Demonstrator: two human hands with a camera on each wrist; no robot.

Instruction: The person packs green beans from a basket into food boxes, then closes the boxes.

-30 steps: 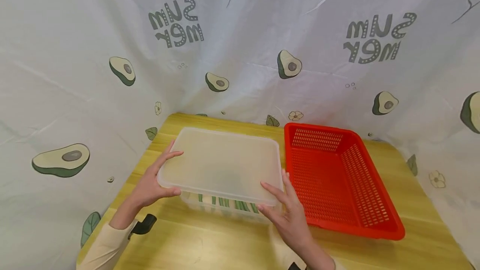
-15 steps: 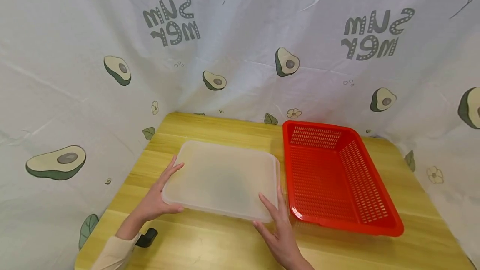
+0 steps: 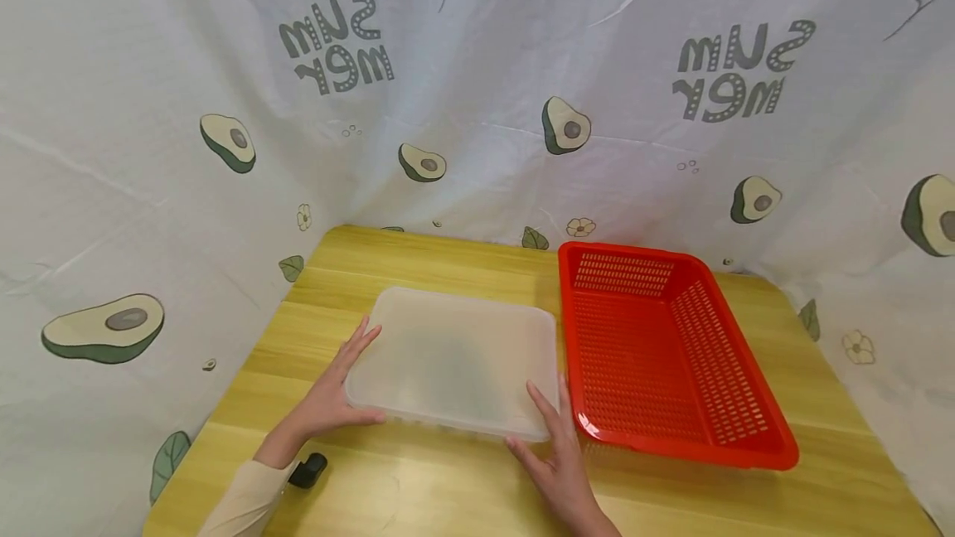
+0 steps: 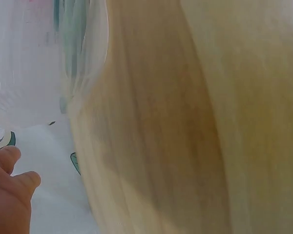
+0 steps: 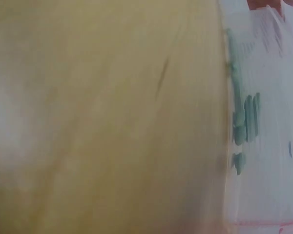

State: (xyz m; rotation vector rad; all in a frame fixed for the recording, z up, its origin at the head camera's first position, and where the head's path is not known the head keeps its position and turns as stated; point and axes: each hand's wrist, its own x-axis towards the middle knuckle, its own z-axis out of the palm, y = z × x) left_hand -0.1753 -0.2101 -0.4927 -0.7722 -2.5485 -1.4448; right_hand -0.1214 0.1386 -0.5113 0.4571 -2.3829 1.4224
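Note:
A translucent white plastic lid [image 3: 455, 363] lies over a clear plastic box [image 4: 29, 73], whose rim it mostly hides in the head view. Long green shapes [image 5: 251, 117] show blurred through the box wall. At the lid's left front corner, my left hand [image 3: 328, 400] holds the edge, thumb along the front and fingers at the side. My right hand [image 3: 555, 466] holds the opposite front corner, index finger over the lid top and thumb at the front edge. Some of the right fingers are hidden past the side.
Close to the lid's right side stands a red perforated plastic basket [image 3: 690, 437]. Both rest on a wood-grain table [image 3: 425, 487]. A pale curtain [image 3: 477, 65] with avocado prints hangs behind and along the sides.
The lid has come down toward the table over the box, hiding the green shapes from the head view. It then slid slightly right, the left hand moving with it.

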